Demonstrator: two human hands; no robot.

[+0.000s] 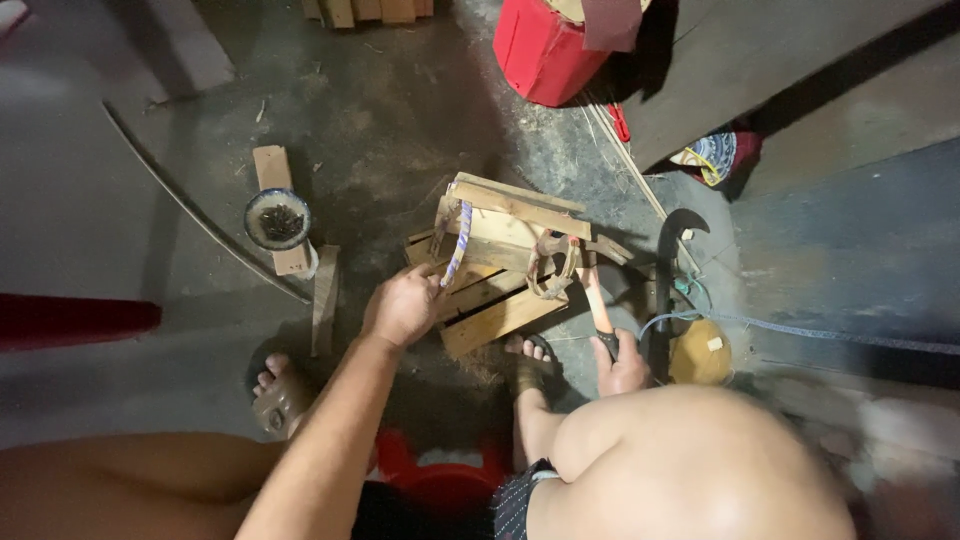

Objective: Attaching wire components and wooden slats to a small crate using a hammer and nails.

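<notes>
Concrete floor (400,130), bowl (277,219) of nails (281,224)

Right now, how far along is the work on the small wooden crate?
Done: several slats already sit nailed on the wooden crate. In hand: the left hand steadies its edge, and the right hand grips a hammer resting on it. Left: gaps between slats; a bowl of nails waits nearby.

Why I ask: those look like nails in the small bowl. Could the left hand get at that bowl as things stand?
Probably yes. The left hand rests on the wooden crate, and only bare floor and a wood scrap lie between it and the bowl.
</notes>
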